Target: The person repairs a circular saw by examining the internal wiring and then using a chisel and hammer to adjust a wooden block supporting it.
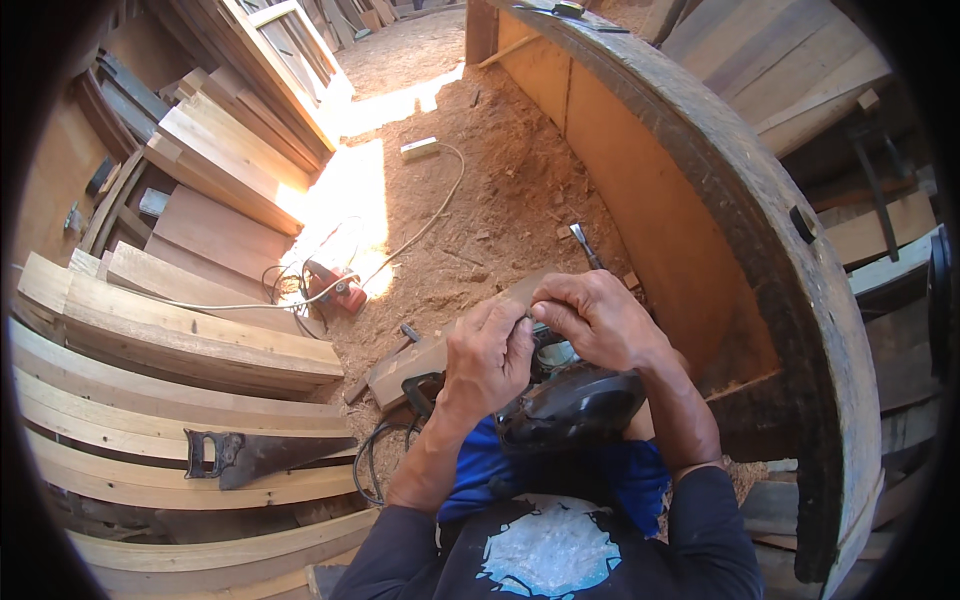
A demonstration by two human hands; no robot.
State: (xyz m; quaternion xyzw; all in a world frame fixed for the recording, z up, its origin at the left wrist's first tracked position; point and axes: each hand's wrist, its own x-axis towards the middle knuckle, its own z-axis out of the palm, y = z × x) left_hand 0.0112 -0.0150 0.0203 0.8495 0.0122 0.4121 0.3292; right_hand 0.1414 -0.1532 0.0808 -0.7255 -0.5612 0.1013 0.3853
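Note:
My left hand (490, 350) and my right hand (600, 322) come together above my lap, fingertips almost touching. Both are closed in a pinch; whatever they hold is too small or too hidden to name. Just under them lies a black power tool (570, 410) with a rounded housing, partly covered by my hands. A wooden board (420, 370) extends beneath it, away to the left. Beyond my right hand a chisel-like tool (587, 245) with a metal blade points away from me.
On the left, a handsaw (260, 457) lies across stacked timber (190, 350). A red power tool (335, 290) with a cord rests on the sawdust-covered floor, and a white socket block (420, 148) lies farther off. A long workbench (740, 190) curves along the right.

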